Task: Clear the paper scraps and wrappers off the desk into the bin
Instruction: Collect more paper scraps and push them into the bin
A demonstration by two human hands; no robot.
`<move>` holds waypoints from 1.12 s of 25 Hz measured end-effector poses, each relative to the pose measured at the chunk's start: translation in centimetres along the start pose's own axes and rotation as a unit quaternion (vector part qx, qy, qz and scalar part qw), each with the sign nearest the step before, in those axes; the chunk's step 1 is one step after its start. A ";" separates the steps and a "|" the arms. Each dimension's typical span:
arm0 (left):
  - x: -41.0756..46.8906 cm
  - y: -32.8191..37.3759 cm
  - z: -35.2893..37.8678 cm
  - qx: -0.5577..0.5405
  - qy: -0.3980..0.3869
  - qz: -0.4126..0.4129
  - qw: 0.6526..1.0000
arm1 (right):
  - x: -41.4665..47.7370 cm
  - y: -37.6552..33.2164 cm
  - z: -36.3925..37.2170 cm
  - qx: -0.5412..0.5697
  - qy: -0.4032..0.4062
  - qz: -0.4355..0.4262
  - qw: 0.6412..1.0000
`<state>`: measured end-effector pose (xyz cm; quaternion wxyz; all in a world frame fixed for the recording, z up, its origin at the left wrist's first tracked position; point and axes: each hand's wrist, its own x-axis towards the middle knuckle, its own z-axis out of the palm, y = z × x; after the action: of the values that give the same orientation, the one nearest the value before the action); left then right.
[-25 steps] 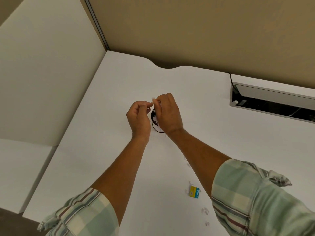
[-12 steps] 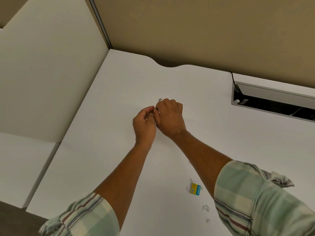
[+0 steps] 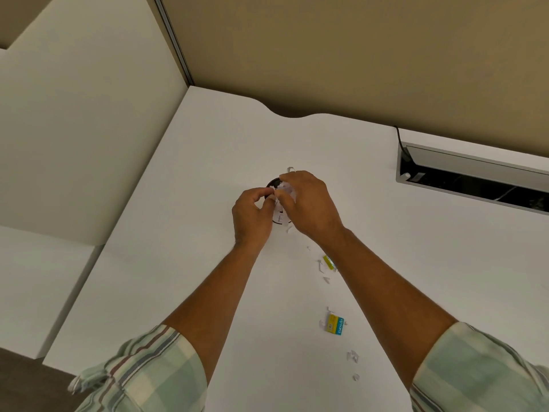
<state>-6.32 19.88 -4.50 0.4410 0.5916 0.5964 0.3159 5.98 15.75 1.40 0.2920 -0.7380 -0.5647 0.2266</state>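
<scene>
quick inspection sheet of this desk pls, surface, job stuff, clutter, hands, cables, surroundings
surface: white desk, mostly bare
job's things: small round dark-rimmed bin under the hands; white paper scraps and a yellow-blue wrapper lying near the right forearm
clutter: nothing seen
grippers: left hand and right hand pinching white scraps over the bin
cables: black cable running into the desk's cable tray
surroundings: beige partition wall, white side panel

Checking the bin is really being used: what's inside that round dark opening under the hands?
White paper scraps show inside the round opening; both hands cover the rest.
</scene>
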 end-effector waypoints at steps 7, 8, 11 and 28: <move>0.3 -0.4 -0.2 -0.009 0.003 -0.006 1.000 | -1.1 -0.4 -0.3 -0.153 -0.074 -0.030 0.985; 0.3 -0.5 -0.3 -0.015 -0.001 -0.010 1.000 | -1.1 -0.5 0.3 -0.196 -0.098 -0.046 0.975; 0.2 -0.3 -0.4 -0.055 -0.012 -0.028 0.998 | -0.7 -0.6 1.6 -0.314 -0.151 -0.075 0.934; 0.9 0.4 -0.8 -0.072 -0.032 -0.088 0.993 | 2.6 -1.1 2.1 -0.277 -0.296 -0.015 0.914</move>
<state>-6.79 20.87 -3.97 0.5270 0.5136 0.6077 0.2989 4.53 18.86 0.63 -0.1015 -0.6800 -0.6761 0.2647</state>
